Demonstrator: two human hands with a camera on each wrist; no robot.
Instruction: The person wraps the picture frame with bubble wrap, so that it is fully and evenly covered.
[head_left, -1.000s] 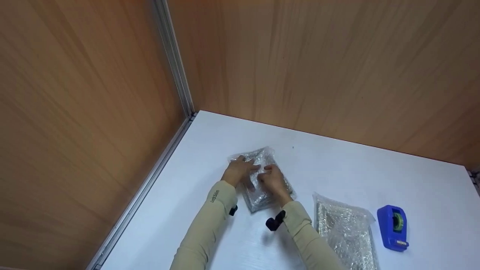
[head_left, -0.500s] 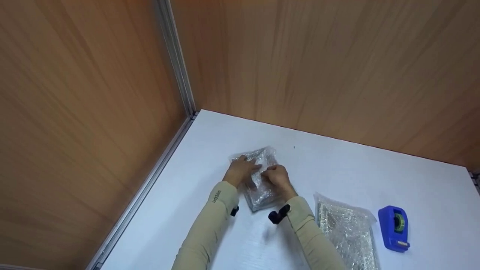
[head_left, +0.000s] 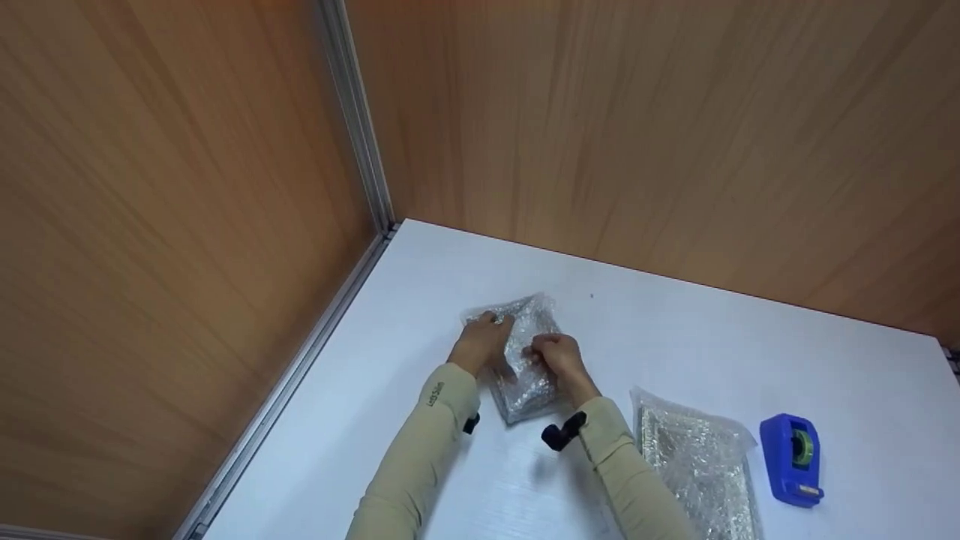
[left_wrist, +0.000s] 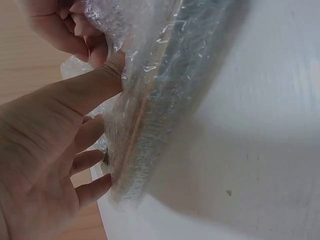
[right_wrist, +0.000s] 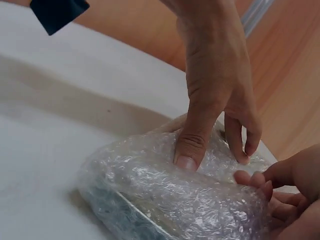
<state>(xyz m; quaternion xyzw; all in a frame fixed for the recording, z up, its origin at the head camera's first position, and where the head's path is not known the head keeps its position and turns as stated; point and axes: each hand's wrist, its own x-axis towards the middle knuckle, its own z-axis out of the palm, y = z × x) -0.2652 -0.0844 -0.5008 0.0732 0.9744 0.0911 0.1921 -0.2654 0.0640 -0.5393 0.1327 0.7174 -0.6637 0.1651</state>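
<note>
A flat package in clear bubble wrap (head_left: pixel 529 394) lies on the white table, with something thin and straight-edged inside that I cannot make out. My left hand (head_left: pixel 478 346) rests on its left part; in the right wrist view the thumb (right_wrist: pixel 190 155) presses the wrap with the fingers spread apart from it. At the package's right side my right hand (head_left: pixel 562 361) pinches the bubble wrap between thumb and curled fingers, as the right wrist view (right_wrist: pixel 295 192) also shows.
A second bubble-wrapped package (head_left: pixel 697 465) lies to the right, near my right forearm. Beyond it stands a blue tape dispenser (head_left: pixel 791 459) with a green roll. Wooden panels (head_left: pixel 645 135) rise behind and left of the white table (head_left: pixel 360 450).
My right hand has shifted slightly to the right over the package, its fingers now more curled at the wrap. The left hand stays on the package, its fingers slightly moved.
</note>
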